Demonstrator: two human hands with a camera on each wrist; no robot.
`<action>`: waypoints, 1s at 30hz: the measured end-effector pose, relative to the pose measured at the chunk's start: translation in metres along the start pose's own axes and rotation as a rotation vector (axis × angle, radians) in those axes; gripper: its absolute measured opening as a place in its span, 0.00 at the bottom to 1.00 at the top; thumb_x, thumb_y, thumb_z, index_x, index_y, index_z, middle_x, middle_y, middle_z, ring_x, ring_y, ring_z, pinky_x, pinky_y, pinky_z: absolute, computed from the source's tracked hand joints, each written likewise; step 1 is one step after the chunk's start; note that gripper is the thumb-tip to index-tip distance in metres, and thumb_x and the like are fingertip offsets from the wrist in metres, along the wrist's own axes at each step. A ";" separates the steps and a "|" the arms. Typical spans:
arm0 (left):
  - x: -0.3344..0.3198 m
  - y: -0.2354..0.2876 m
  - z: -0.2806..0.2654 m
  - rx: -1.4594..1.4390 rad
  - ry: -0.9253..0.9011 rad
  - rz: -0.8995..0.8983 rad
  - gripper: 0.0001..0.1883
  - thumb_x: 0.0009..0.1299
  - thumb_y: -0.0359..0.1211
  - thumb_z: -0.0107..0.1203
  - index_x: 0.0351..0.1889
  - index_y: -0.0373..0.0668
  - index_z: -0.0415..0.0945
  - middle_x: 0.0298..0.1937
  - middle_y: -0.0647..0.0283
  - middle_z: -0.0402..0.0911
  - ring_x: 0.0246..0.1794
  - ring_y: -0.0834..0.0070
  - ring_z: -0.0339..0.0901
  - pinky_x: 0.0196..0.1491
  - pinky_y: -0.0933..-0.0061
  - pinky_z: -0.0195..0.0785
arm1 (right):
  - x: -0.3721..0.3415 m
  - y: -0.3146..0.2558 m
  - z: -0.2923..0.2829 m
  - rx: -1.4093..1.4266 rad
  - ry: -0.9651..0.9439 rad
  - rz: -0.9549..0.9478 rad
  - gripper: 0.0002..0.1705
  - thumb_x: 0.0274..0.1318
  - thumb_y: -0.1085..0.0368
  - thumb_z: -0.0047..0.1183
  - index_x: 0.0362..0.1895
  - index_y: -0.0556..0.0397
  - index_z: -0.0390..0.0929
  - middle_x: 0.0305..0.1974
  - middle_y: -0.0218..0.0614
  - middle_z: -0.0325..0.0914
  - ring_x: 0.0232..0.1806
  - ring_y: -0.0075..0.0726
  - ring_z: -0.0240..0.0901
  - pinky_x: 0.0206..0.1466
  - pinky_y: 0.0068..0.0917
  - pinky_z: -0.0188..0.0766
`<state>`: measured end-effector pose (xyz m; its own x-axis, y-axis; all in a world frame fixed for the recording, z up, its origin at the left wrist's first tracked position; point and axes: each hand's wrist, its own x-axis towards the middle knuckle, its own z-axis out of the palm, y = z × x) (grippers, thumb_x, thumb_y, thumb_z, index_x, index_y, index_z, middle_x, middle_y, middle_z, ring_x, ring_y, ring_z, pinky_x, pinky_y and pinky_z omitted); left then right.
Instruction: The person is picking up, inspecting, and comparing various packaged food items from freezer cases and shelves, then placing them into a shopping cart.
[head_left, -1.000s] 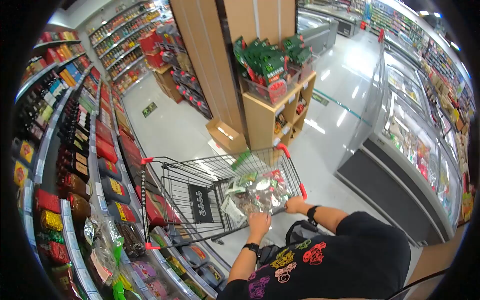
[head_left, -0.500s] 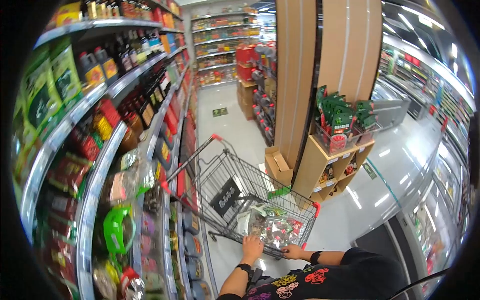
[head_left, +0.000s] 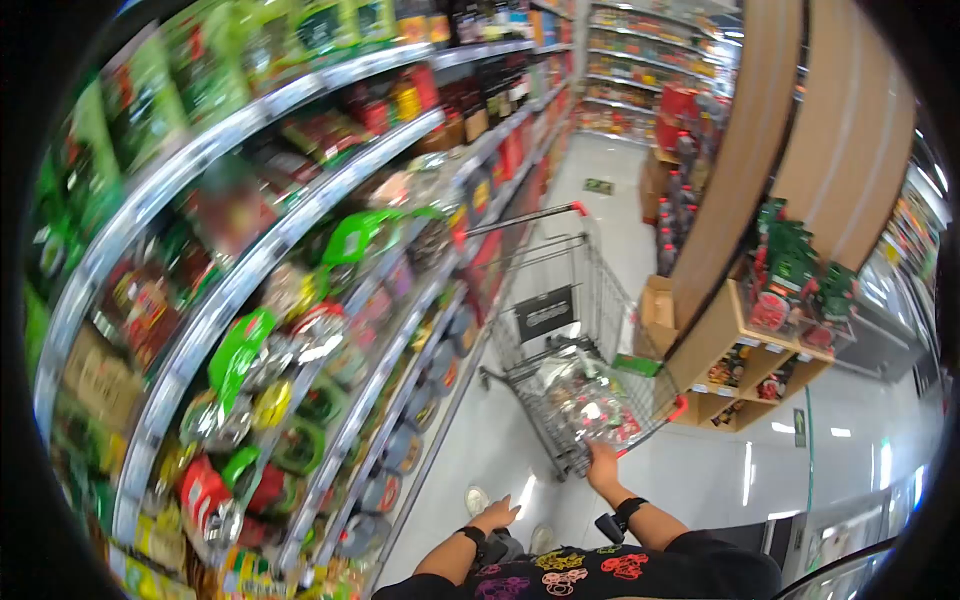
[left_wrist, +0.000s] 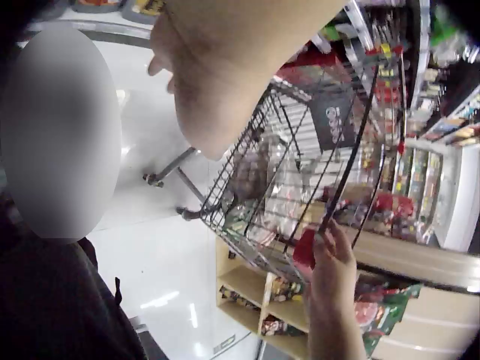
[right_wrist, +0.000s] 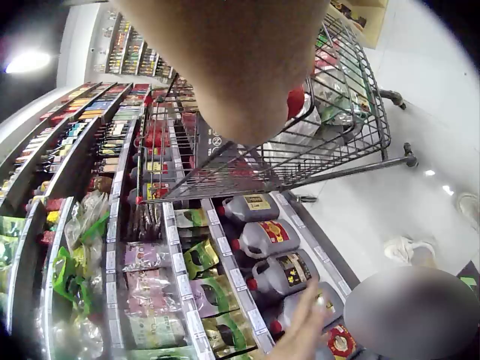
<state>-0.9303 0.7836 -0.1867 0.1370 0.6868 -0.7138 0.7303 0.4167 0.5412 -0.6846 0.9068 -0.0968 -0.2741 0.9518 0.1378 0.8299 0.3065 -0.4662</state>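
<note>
Left hand (head_left: 497,515): loose, with fingers extended and grasping nothing; held above the floor between the shelving and the cart, apart from both. Dark watch (head_left: 472,540) on that wrist.

Right hand (head_left: 602,468): fingers curled over the rim (left_wrist: 330,217) of the cart, just beside a red corner cap (left_wrist: 304,251). Dark band (head_left: 630,510) on that wrist.

Shopping cart (right_wrist: 232,178): one, dark wire, on wheels, standing on the pale floor (head_left: 620,500) in front of the person. Dark sign panel (head_left: 546,314) with light markings, at the end away from the person.

Packets (head_left: 590,400): several, lying together inside the cart at the end near the right hand. They appear to be clear plastic, though glare and blur hide their contents.

Shelving (head_left: 200,140): several tiers, along the person's left. Green bags (head_left: 330,25) on the upper tier; bagged goods, partly blurred, on the tiers below. Grey jugs (right_wrist: 289,271) with red caps, in a row on the lowest tier.

Wooden rack (head_left: 710,345): open compartments, to the right of the cart. Green packs (head_left: 785,240) in a clear bin on top.

Cardboard box (head_left: 657,305): on the floor beyond the cart, near the wooden rack.

Column (head_left: 850,150): wood-coloured, behind the rack.

Black shirt (head_left: 565,578): worn by the person, printed with coloured figures.
</note>
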 end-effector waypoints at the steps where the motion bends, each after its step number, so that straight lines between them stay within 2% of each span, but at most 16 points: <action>1: -0.017 -0.012 0.000 -0.020 0.038 0.011 0.32 0.64 0.52 0.33 0.60 0.38 0.51 0.56 0.44 0.60 0.57 0.48 0.57 0.58 0.60 0.50 | -0.002 -0.008 0.003 -0.073 0.048 0.077 0.29 0.37 0.73 0.46 0.51 0.54 0.63 0.48 0.54 0.62 0.52 0.58 0.55 0.55 0.43 0.52; 4: -0.062 -0.038 -0.025 -0.031 0.118 0.055 0.32 0.65 0.53 0.30 0.53 0.34 0.60 0.52 0.43 0.65 0.53 0.50 0.62 0.56 0.61 0.53 | 0.000 -0.047 0.015 -0.235 0.128 0.254 0.41 0.32 0.65 0.53 0.57 0.56 0.53 0.55 0.61 0.50 0.58 0.64 0.44 0.60 0.46 0.44; 5: -0.076 -0.042 -0.041 -0.012 0.124 0.079 0.31 0.65 0.53 0.30 0.51 0.35 0.63 0.51 0.43 0.66 0.52 0.51 0.63 0.55 0.61 0.54 | 0.006 -0.067 0.018 -0.142 0.120 0.208 0.41 0.32 0.65 0.53 0.56 0.56 0.53 0.54 0.61 0.51 0.58 0.63 0.45 0.60 0.46 0.44; 7: -0.102 -0.059 -0.066 -0.130 0.262 0.174 0.28 0.66 0.51 0.30 0.48 0.37 0.66 0.48 0.45 0.69 0.50 0.53 0.65 0.53 0.62 0.56 | 0.024 -0.114 0.019 0.037 0.102 0.133 0.40 0.32 0.64 0.53 0.56 0.58 0.54 0.54 0.61 0.52 0.58 0.63 0.45 0.60 0.45 0.44; 9: -0.117 -0.083 -0.085 -0.161 0.524 0.313 0.24 0.66 0.48 0.33 0.48 0.40 0.66 0.46 0.49 0.71 0.47 0.56 0.68 0.51 0.65 0.59 | 0.042 -0.177 0.023 0.035 0.098 0.028 0.35 0.34 0.64 0.53 0.52 0.60 0.59 0.52 0.57 0.57 0.57 0.59 0.49 0.59 0.43 0.46; 11: -0.177 -0.073 -0.134 -0.483 0.464 0.209 0.20 0.66 0.45 0.38 0.48 0.41 0.67 0.45 0.53 0.73 0.45 0.64 0.70 0.49 0.70 0.60 | 0.068 -0.238 0.029 0.272 -0.058 -0.199 0.28 0.36 0.64 0.53 0.47 0.59 0.65 0.46 0.49 0.67 0.51 0.48 0.61 0.55 0.37 0.55; 13: -0.226 -0.088 -0.162 -0.581 0.670 0.387 0.18 0.66 0.42 0.41 0.48 0.42 0.67 0.43 0.60 0.73 0.44 0.71 0.70 0.49 0.73 0.60 | 0.072 -0.327 0.029 0.648 -0.257 -0.244 0.16 0.44 0.69 0.49 0.41 0.58 0.69 0.38 0.39 0.71 0.41 0.34 0.69 0.45 0.25 0.65; 15: -0.289 -0.104 -0.187 -0.663 0.740 0.490 0.18 0.65 0.41 0.43 0.48 0.40 0.67 0.43 0.62 0.73 0.46 0.73 0.69 0.50 0.73 0.59 | 0.065 -0.404 0.040 0.873 -0.456 -0.402 0.12 0.50 0.71 0.45 0.41 0.58 0.69 0.38 0.35 0.71 0.39 0.28 0.69 0.41 0.19 0.66; 17: -0.340 -0.133 -0.197 -0.889 0.656 0.586 0.22 0.64 0.43 0.45 0.50 0.37 0.64 0.45 0.59 0.71 0.48 0.72 0.67 0.51 0.72 0.57 | 0.043 -0.476 0.029 1.002 -0.652 -0.584 0.12 0.53 0.71 0.42 0.43 0.58 0.68 0.38 0.33 0.70 0.39 0.26 0.69 0.43 0.20 0.66; 19: -0.391 -0.155 -0.195 -0.993 0.629 0.701 0.25 0.64 0.44 0.45 0.52 0.35 0.62 0.47 0.56 0.70 0.49 0.70 0.67 0.52 0.70 0.57 | 0.017 -0.531 0.014 1.154 -0.877 -0.612 0.13 0.54 0.70 0.41 0.45 0.58 0.66 0.38 0.34 0.70 0.39 0.27 0.69 0.41 0.22 0.68; 22: -0.459 -0.177 -0.193 -0.956 0.663 0.861 0.27 0.64 0.44 0.45 0.54 0.34 0.58 0.50 0.53 0.68 0.50 0.66 0.67 0.54 0.67 0.56 | -0.002 -0.576 0.012 1.051 -0.989 -0.695 0.14 0.56 0.64 0.41 0.44 0.59 0.67 0.30 0.33 0.72 0.34 0.24 0.72 0.34 0.21 0.69; 24: -0.485 -0.192 -0.186 -0.937 0.659 0.942 0.29 0.64 0.46 0.44 0.56 0.34 0.56 0.51 0.52 0.67 0.52 0.66 0.65 0.55 0.65 0.54 | -0.011 -0.594 0.016 1.094 -1.091 -0.572 0.15 0.57 0.61 0.39 0.42 0.59 0.67 0.29 0.34 0.72 0.30 0.25 0.72 0.29 0.22 0.70; 26: -0.490 -0.224 -0.175 -1.149 0.754 0.958 0.28 0.66 0.46 0.41 0.55 0.34 0.57 0.53 0.51 0.66 0.55 0.66 0.63 0.55 0.65 0.54 | -0.017 -0.607 0.016 1.111 -1.141 -0.505 0.19 0.58 0.55 0.37 0.40 0.59 0.69 0.27 0.33 0.71 0.22 0.27 0.71 0.24 0.21 0.69; 27: -0.493 -0.230 -0.172 -1.252 0.803 0.968 0.27 0.66 0.47 0.40 0.55 0.34 0.58 0.53 0.51 0.65 0.56 0.66 0.62 0.55 0.66 0.54 | -0.017 -0.612 0.015 1.094 -1.190 -0.451 0.20 0.58 0.55 0.37 0.42 0.60 0.68 0.30 0.35 0.71 0.24 0.28 0.71 0.26 0.22 0.70; 28: -0.493 -0.228 -0.169 -1.452 0.969 0.819 0.23 0.67 0.45 0.41 0.49 0.35 0.64 0.47 0.56 0.70 0.48 0.71 0.67 0.47 0.74 0.58 | -0.016 -0.615 0.013 1.075 -1.236 -0.397 0.20 0.58 0.55 0.37 0.43 0.60 0.68 0.33 0.36 0.71 0.27 0.30 0.71 0.29 0.23 0.71; 30: -0.490 -0.236 -0.166 -1.454 1.086 0.644 0.19 0.67 0.43 0.42 0.44 0.36 0.67 0.40 0.61 0.71 0.38 0.76 0.67 0.40 0.77 0.57 | -0.015 -0.619 0.014 1.046 -1.291 -0.331 0.21 0.57 0.55 0.39 0.44 0.60 0.68 0.37 0.37 0.71 0.29 0.31 0.71 0.32 0.25 0.72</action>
<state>-1.2810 0.4477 0.1091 -0.7140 0.6980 -0.0546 -0.3661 -0.3056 0.8790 -1.2010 0.7024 0.1772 -0.9846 0.0607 -0.1638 0.1518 -0.1662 -0.9743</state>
